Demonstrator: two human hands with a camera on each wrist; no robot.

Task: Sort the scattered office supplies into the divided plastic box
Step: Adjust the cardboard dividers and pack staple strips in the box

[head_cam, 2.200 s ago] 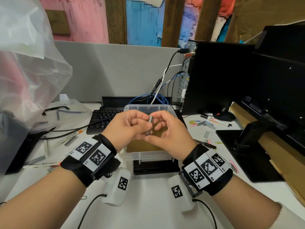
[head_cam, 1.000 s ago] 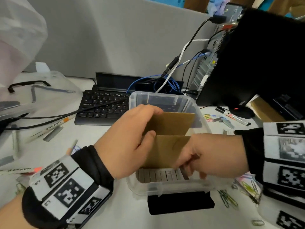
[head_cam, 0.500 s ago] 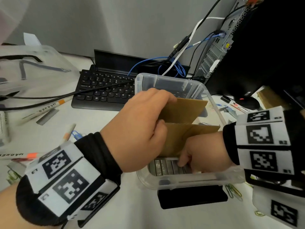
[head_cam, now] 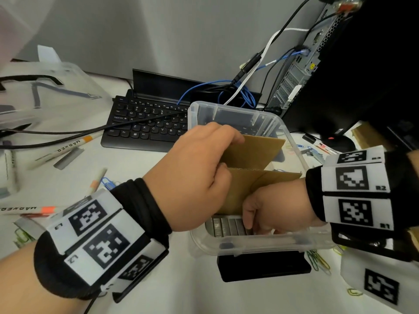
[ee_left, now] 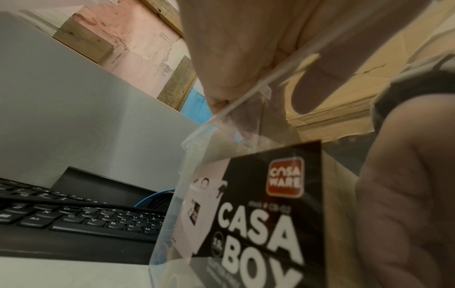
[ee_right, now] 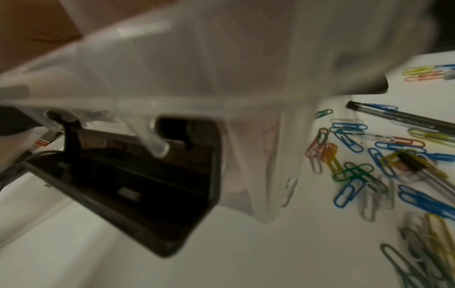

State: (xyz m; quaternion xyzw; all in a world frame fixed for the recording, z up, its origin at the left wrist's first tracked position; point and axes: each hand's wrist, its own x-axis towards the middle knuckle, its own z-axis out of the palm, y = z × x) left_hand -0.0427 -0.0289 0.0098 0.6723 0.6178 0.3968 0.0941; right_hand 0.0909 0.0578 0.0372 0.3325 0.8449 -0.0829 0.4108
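Reaching down into the near compartment of the clear plastic box (head_cam: 292, 141), right hand (head_cam: 275, 202), knuckles up, wrist banded in black with white coded tags, fingers curled down onto a row of grey staple strips (head_cam: 227, 226) on the box floor; whether those fingers grip a strip or only press on it, cannot tell. Bending over the box's left wall, left hand (head_cam: 192, 175), fingers hooked over the far cardboard divider (head_cam: 256, 150), thumb pressed to the near cardboard divider (head_cam: 238, 191), so the hand is closed around the cardboard. From the left wrist view, thumb seen through the clear wall against tan corrugated board (ee_left: 344, 109), beside a black printed label (ee_left: 265, 214) reading CASA.

Holding two upright brown cardboard panels, the box is split into compartments; staple strips side by side in the nearest, contents of the others hidden. Standing on a white desk (head_cam: 158, 279), partly over a flat black slab (head_cam: 265, 266).

Scattered just right of the box, coloured wire paper clips (ee_right: 354, 175) in blue, green, yellow and orange, with a slim pen (ee_right: 399, 117) among them. Lying left of the box, white markers (head_cam: 65, 148) with orange bands, a loose grey staple strip (head_cam: 68, 157), and a black keyboard (head_cam: 147, 123) crossed by a dark cable.
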